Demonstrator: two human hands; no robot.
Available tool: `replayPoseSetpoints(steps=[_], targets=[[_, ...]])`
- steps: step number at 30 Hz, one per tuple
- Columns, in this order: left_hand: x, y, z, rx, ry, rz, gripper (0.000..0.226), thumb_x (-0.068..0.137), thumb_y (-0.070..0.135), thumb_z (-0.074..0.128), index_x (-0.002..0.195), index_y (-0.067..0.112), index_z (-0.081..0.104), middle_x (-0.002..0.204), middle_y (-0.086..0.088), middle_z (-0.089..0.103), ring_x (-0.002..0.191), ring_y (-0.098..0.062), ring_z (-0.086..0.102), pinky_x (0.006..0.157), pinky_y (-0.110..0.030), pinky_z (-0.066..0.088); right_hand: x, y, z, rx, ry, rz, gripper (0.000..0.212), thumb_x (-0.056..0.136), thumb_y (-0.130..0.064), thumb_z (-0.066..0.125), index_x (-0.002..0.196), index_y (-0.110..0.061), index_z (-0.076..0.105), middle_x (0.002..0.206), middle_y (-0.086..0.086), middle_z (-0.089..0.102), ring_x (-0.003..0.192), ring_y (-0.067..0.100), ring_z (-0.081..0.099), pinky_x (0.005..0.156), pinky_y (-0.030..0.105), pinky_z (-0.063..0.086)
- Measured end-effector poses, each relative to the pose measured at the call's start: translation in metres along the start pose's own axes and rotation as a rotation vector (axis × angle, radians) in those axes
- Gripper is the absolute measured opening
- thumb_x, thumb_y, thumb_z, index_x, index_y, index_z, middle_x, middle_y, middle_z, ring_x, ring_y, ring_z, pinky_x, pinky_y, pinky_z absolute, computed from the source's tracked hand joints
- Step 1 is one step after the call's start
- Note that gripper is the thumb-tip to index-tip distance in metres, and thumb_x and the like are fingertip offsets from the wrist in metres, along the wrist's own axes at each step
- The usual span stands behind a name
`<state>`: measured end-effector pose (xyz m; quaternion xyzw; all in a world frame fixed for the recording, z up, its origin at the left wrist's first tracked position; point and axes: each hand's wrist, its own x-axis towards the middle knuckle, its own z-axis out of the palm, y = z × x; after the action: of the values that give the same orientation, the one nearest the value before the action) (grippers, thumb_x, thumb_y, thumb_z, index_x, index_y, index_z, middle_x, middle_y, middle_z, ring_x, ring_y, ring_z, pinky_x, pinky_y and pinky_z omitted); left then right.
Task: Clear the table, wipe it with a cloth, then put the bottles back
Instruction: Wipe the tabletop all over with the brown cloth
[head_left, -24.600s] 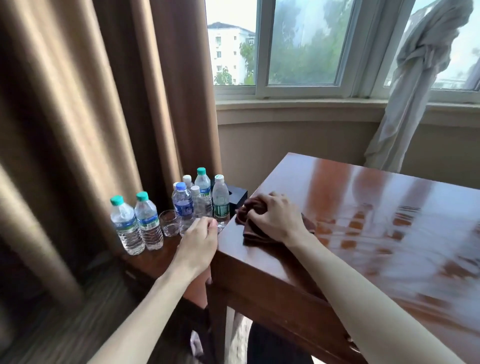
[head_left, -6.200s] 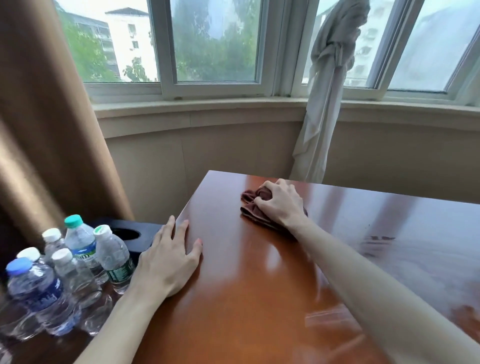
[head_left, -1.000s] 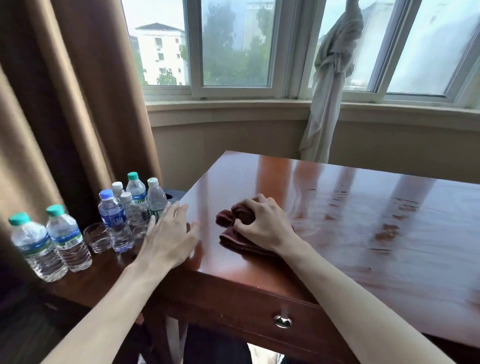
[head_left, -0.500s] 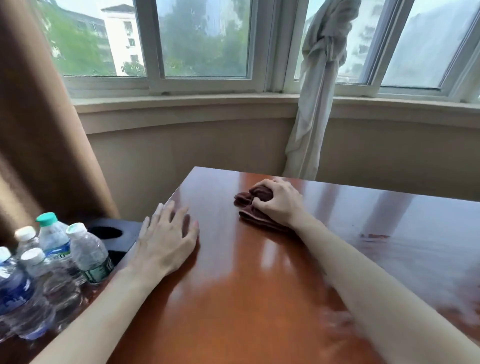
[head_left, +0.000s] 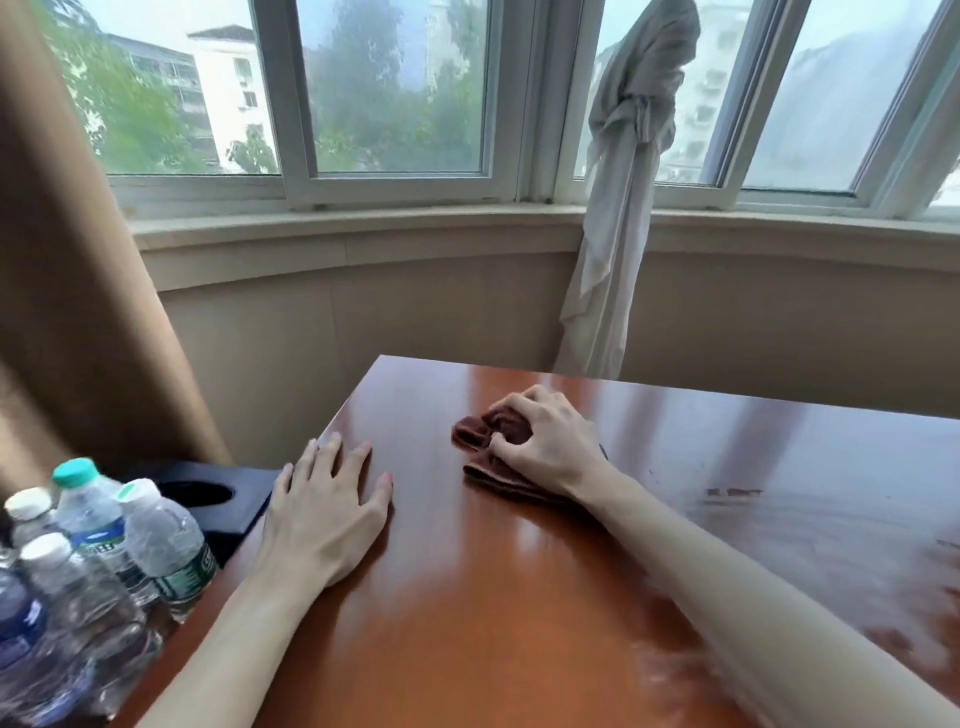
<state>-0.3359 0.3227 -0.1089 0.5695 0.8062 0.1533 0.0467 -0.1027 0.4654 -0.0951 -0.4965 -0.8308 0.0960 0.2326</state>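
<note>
A glossy brown wooden table (head_left: 467, 613) fills the lower right of the head view. My right hand (head_left: 548, 449) grips a crumpled dark red cloth (head_left: 480, 441) near the table's far left corner, fingers curled into it. My left hand (head_left: 324, 512) lies flat on the table's left edge with fingers spread. Several clear water bottles (head_left: 156, 545) with white, green and blue caps stand on a lower surface to the left of the table.
A black box with a round opening (head_left: 218, 493) sits beside the bottles, against the table's left side. A brown curtain (head_left: 67, 312) hangs at the left. A knotted white curtain (head_left: 623, 208) hangs behind the table's far edge, below the windows.
My right hand and the cloth have shifted slightly on the far part of the table. My left hand stays flat on the left edge. The view has barely moved since half a second ago.
</note>
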Motion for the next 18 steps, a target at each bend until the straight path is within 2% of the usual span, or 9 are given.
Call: replayPoseSetpoints(steps=[4,7,9,12,15,18], targets=[[-0.007,0.001,-0.007,-0.05,0.004,0.0,0.063,0.1,0.056,0.033,0.158,0.03,0.029,0.169,-0.005,0.014,0.156,-0.023,0.005,0.126,-0.043,0.008,-0.113,-0.048,-0.02,0.071,-0.077,-0.259,0.041,0.083,-0.055,0.058,0.123,-0.047,0.063,0.118,-0.019,0.057,0.11,0.013,0.053,0.094,0.035,0.051],[-0.012,0.002,-0.01,-0.061,0.004,-0.005,0.064,0.101,0.055,0.034,0.159,0.03,0.027,0.169,-0.006,0.011,0.156,-0.025,0.004,0.126,-0.043,0.008,-0.133,-0.046,-0.031,0.089,-0.129,-0.349,0.04,0.085,-0.05,0.062,0.124,-0.046,0.063,0.12,-0.02,0.058,0.111,0.009,0.055,0.097,0.029,0.05],[-0.013,0.002,-0.01,-0.071,0.007,-0.019,0.063,0.101,0.056,0.034,0.159,0.032,0.027,0.169,-0.007,0.011,0.156,-0.026,0.004,0.126,-0.043,0.008,-0.106,-0.029,-0.03,0.072,-0.111,-0.29,0.041,0.083,-0.054,0.06,0.123,-0.047,0.064,0.118,-0.02,0.059,0.112,0.01,0.056,0.097,0.034,0.051],[-0.01,0.001,-0.006,-0.066,0.019,-0.033,0.062,0.101,0.057,0.031,0.159,0.036,0.025,0.169,-0.006,0.013,0.156,-0.027,0.006,0.126,-0.042,0.009,-0.031,0.014,-0.019,0.077,-0.002,-0.077,0.045,0.076,-0.061,0.053,0.119,-0.051,0.065,0.116,-0.017,0.06,0.116,0.016,0.056,0.101,0.043,0.05],[-0.003,-0.002,0.001,-0.031,0.033,-0.033,0.064,0.099,0.061,0.029,0.158,0.036,0.024,0.168,-0.004,0.016,0.156,-0.024,0.006,0.126,-0.039,0.009,0.051,0.048,-0.007,0.011,0.069,0.057,0.055,0.074,-0.062,0.052,0.127,-0.051,0.063,0.127,-0.007,0.061,0.122,0.025,0.057,0.1,0.041,0.05],[0.005,-0.005,0.005,-0.005,0.021,-0.034,0.067,0.097,0.064,0.028,0.158,0.037,0.021,0.169,-0.002,0.012,0.156,-0.021,0.003,0.126,-0.037,0.007,0.112,0.062,0.009,-0.058,0.088,0.16,0.05,0.08,-0.059,0.059,0.127,-0.047,0.065,0.128,0.001,0.062,0.12,0.032,0.058,0.095,0.041,0.047]])
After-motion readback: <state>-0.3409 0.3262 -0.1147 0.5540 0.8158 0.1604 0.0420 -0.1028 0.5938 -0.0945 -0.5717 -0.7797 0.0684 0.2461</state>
